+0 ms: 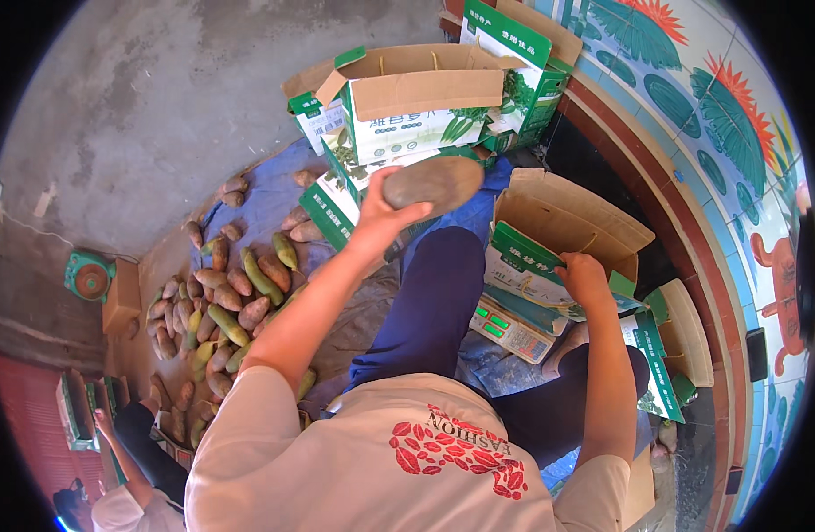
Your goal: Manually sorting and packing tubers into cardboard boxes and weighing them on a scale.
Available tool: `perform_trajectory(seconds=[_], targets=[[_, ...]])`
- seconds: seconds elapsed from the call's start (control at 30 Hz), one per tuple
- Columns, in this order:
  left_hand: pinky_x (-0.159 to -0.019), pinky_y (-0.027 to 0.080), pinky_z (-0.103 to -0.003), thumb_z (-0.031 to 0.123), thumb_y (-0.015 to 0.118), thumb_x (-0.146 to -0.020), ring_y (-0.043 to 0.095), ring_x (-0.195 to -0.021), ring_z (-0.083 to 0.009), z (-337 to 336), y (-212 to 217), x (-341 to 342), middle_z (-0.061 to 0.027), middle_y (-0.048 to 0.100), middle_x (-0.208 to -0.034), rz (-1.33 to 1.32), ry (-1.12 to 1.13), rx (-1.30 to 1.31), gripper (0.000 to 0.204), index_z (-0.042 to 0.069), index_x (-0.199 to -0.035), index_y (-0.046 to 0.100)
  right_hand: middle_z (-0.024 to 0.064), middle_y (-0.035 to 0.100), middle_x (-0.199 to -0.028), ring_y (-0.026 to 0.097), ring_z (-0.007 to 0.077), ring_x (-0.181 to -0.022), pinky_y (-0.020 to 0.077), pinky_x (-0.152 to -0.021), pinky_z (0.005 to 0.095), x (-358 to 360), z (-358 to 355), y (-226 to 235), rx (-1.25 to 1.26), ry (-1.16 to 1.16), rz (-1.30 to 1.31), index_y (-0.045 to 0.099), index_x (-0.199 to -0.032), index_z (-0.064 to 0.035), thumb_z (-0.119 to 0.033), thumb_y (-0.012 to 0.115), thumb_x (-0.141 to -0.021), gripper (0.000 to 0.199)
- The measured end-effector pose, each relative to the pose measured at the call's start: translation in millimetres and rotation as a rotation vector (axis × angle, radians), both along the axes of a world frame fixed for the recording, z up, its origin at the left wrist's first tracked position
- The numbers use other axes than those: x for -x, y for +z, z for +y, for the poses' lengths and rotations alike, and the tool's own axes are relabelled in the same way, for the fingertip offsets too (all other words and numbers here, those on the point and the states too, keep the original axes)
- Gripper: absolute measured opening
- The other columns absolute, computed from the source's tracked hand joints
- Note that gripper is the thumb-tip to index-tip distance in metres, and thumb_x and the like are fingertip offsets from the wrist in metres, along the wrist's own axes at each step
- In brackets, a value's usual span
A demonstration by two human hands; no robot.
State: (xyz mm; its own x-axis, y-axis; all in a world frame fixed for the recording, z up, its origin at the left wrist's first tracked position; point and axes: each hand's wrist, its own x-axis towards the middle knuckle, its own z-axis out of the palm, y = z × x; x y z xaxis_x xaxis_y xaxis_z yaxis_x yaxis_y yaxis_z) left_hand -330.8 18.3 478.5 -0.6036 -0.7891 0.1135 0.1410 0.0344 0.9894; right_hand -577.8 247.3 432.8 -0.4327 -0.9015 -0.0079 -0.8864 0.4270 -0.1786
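My left hand (385,208) is closed round a large, oval, brownish root vegetable (434,184), a thick radish by its look, and holds it up in front of the stacked cartons. My right hand (587,279) grips the near edge of an open green-and-white carton (525,259) with brown inside flaps. This carton rests on an electronic scale (518,337) with a lit green display. What lies inside it is hidden from here. Between the raised radish and the carton is my bent knee (447,257) in dark trousers.
A pile of brown and green radishes (239,288) covers the floor and blue sheet at left. Open cartons (425,93) stand stacked ahead; another carton (651,355) stands at right, beside the painted tile wall (691,97). A co-worker (133,496) sits at lower left near more cartons (75,408).
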Motion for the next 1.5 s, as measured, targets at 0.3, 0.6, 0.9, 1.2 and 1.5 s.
perform_trajectory(seconds=[0.3, 0.6, 0.9, 1.2, 1.5], targets=[[-0.085, 0.043, -0.031, 0.019, 0.078, -0.060, 0.050, -0.100, -0.0181, 34, -11, 105, -0.0085, 0.050, -0.109, -0.130, -0.217, 0.366, 0.068, 0.008, -0.118, 0.043, 0.0147, 0.062, -0.083, 0.060, 0.0302, -0.084, 0.0475, -0.073, 0.0404, -2, 5, -2, -0.025, 0.043, -0.008, 0.062, -0.088, -0.0052, -0.022, 0.060, -0.078, 0.020], [-0.082, 0.044, -0.042, 0.033, 0.075, -0.055, 0.053, -0.096, -0.0379, 62, -27, 156, -0.0222, 0.049, -0.106, -0.544, -0.279, 0.811, 0.074, 0.012, -0.119, 0.044, 0.0162, 0.062, -0.082, 0.060, 0.0319, -0.082, 0.0467, -0.074, 0.0412, -2, 6, -2, -0.099, 0.026, -0.033, 0.064, -0.091, -0.0064, -0.022, 0.059, -0.079, 0.021], [-0.081, 0.045, -0.041, 0.039, 0.071, -0.060, 0.054, -0.098, -0.0351, 65, -49, 166, -0.0202, 0.051, -0.108, -0.783, -0.430, 0.824, 0.068, 0.013, -0.118, 0.047, 0.0142, 0.063, -0.078, 0.062, 0.0303, -0.079, 0.0488, -0.068, 0.0403, -4, 5, -3, -0.009, 0.058, 0.006, 0.063, -0.085, -0.0064, -0.022, 0.060, -0.078, 0.017], [-0.078, 0.046, -0.040, 0.036, 0.054, -0.081, 0.056, -0.093, -0.0303, 51, -59, 154, -0.0131, 0.059, -0.097, -0.712, -0.439, 0.929, 0.034, 0.009, -0.100, 0.061, 0.0143, 0.062, -0.076, 0.062, 0.0299, -0.077, 0.0485, -0.065, 0.0411, -5, -4, 3, -0.043, 0.034, 0.047, 0.061, -0.082, -0.0061, -0.020, 0.058, -0.079, 0.015], [-0.082, 0.045, -0.036, 0.013, 0.060, -0.079, 0.056, -0.095, -0.0317, 21, -49, 74, -0.0149, 0.059, -0.098, -0.204, -0.219, 0.857, 0.017, 0.003, -0.093, 0.059, 0.0155, 0.061, -0.073, 0.059, 0.0329, -0.075, 0.0460, -0.066, 0.0433, 4, -3, -7, 0.067, 0.021, 0.053, 0.058, -0.081, -0.0056, -0.021, 0.060, -0.078, 0.015]])
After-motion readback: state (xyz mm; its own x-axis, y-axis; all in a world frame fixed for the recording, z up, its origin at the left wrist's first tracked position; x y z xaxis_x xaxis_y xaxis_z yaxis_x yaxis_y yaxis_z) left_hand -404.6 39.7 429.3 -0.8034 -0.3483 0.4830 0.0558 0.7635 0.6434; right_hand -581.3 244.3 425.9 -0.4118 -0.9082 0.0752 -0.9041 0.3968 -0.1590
